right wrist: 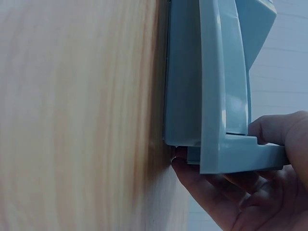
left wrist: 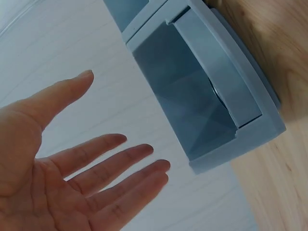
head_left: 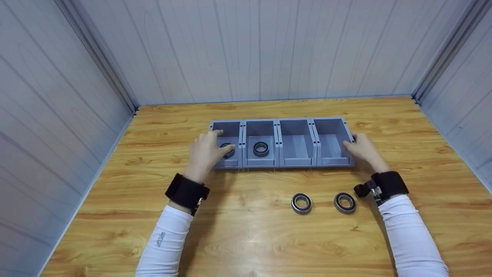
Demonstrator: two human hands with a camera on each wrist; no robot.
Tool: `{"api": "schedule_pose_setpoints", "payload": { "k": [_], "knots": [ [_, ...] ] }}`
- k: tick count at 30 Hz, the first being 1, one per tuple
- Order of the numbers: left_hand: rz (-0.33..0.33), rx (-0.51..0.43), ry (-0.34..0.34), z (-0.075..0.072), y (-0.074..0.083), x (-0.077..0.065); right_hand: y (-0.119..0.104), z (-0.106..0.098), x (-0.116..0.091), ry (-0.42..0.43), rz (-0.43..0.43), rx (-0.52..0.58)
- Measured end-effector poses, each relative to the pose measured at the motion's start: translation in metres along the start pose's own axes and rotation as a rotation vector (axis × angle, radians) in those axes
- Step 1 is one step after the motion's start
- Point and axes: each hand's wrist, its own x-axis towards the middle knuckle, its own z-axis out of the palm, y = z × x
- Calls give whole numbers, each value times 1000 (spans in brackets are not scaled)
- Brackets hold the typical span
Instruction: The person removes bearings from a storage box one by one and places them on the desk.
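Head view: the right hand (head_left: 364,150) pinches the right end wall of the bins (head_left: 298,162) on the tabletop (head_left: 250,231); the left hand (head_left: 203,154), fingers wide, holds nothing at the left end. Even, level pressure should suit best, keeping the bearings (head_left: 261,154) inside settled.

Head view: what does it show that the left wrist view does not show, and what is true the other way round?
Only the head view: the right hand holding the right end bin, two bearings on the table, another bearing in the second bin from the left.
Only the left wrist view: the palm side of the left hand.
Both: the left hand, the left end bin, the table, the pale wall.
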Motion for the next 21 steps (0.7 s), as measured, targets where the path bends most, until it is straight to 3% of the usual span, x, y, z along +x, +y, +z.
{"api": "schedule_pose_setpoints", "payload": {
  "k": [15, 21],
  "knots": [
    [48, -42, -67, 4, 13, 9, 2, 1, 0, -16, 7, 3],
    [107, -57, -78, 8, 19, 15, 4, 0, 0, -11, -7, 2]
  ]
}}
